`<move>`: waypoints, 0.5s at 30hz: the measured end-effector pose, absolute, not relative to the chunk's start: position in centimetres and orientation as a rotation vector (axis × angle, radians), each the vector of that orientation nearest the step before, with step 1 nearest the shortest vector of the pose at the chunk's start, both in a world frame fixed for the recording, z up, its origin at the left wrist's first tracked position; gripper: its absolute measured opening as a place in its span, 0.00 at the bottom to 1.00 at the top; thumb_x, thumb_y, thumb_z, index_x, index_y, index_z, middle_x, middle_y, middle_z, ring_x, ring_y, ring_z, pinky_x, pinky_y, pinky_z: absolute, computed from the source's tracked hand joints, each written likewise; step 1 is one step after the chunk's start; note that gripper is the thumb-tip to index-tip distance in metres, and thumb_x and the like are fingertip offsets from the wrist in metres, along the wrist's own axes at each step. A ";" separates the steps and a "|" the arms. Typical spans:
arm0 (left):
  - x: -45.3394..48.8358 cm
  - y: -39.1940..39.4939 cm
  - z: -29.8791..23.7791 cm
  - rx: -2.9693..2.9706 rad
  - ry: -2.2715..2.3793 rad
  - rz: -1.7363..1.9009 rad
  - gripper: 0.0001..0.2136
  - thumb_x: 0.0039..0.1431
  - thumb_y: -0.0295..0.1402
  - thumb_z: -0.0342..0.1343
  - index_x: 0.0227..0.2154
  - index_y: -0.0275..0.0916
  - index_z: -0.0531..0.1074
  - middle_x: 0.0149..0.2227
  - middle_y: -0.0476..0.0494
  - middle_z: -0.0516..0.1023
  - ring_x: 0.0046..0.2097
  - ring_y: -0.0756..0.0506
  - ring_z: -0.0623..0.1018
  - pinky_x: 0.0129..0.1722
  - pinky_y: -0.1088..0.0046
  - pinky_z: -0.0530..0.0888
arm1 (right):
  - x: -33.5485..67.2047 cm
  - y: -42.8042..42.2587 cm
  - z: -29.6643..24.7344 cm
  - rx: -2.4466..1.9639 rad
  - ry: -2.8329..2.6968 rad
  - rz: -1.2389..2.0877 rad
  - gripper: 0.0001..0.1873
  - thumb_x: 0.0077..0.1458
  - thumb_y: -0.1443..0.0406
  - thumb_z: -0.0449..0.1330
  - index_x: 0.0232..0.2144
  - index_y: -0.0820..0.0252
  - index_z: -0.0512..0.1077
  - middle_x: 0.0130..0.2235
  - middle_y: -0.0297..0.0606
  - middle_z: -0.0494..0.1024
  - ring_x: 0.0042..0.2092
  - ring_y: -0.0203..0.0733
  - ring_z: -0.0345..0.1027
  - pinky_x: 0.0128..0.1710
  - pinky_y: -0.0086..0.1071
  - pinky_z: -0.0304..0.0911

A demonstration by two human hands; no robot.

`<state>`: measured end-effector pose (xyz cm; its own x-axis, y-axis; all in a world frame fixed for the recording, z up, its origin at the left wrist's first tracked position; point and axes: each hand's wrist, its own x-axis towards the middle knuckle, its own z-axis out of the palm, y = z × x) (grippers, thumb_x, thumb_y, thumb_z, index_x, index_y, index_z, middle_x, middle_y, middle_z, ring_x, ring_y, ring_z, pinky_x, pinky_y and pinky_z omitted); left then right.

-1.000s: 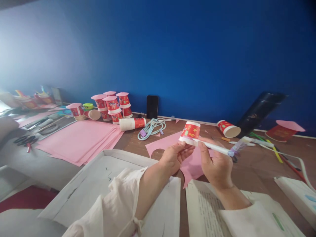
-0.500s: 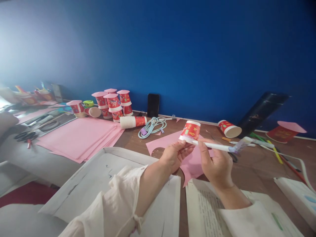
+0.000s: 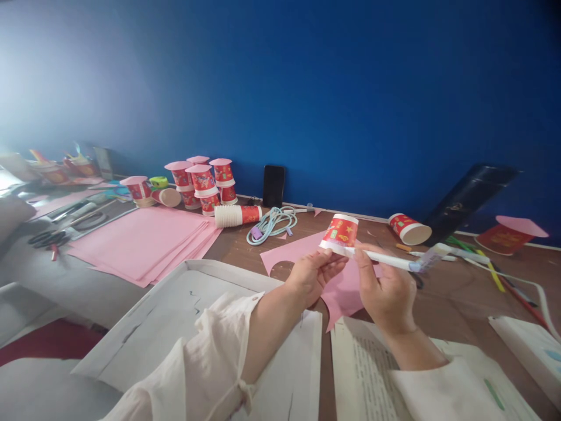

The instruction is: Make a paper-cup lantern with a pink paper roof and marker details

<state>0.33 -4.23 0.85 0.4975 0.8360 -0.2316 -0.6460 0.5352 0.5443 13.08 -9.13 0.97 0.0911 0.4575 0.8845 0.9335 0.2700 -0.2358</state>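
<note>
Barely any change: our left hand (image 3: 314,275) still pinches the red paper cup (image 3: 340,231), short of the back edge of the desk (image 3: 442,313); our right hand (image 3: 388,292) still grips the white pen (image 3: 388,258) at its rim, so we're probably mid-step.

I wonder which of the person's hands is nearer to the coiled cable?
Left: the left hand, holding a red cup, is in front and to the right of the coiled cable; the right hand is farther right.

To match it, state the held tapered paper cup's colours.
The tapered paper cup: mainly red, gold motifs, white ends; head view.
</note>
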 end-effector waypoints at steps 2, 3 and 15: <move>0.3 -4.2 0.9 0.417 0.506 0.934 0.07 0.57 0.23 0.54 0.34 0.25 0.77 0.34 0.35 0.81 0.38 0.47 0.81 0.53 0.69 0.74 | 13.1 -9.1 1.0 -1.354 -1.528 -0.577 0.08 0.58 0.65 0.58 0.39 0.60 0.75 0.38 0.41 0.81 0.40 0.44 0.75 0.42 0.34 0.67; 0.3 -4.2 0.8 0.419 0.502 0.938 0.07 0.57 0.23 0.54 0.34 0.25 0.77 0.35 0.35 0.81 0.38 0.47 0.81 0.53 0.69 0.74 | 13.1 -9.1 0.9 -1.356 -1.523 -0.574 0.08 0.58 0.65 0.58 0.38 0.60 0.75 0.37 0.41 0.81 0.40 0.44 0.75 0.42 0.34 0.67; 0.4 -4.1 0.6 0.448 0.485 0.946 0.07 0.57 0.23 0.55 0.34 0.26 0.78 0.35 0.37 0.81 0.38 0.47 0.81 0.53 0.69 0.73 | 13.0 -9.1 0.8 -1.357 -1.517 -0.575 0.08 0.58 0.64 0.58 0.38 0.60 0.75 0.38 0.41 0.81 0.40 0.44 0.74 0.42 0.34 0.66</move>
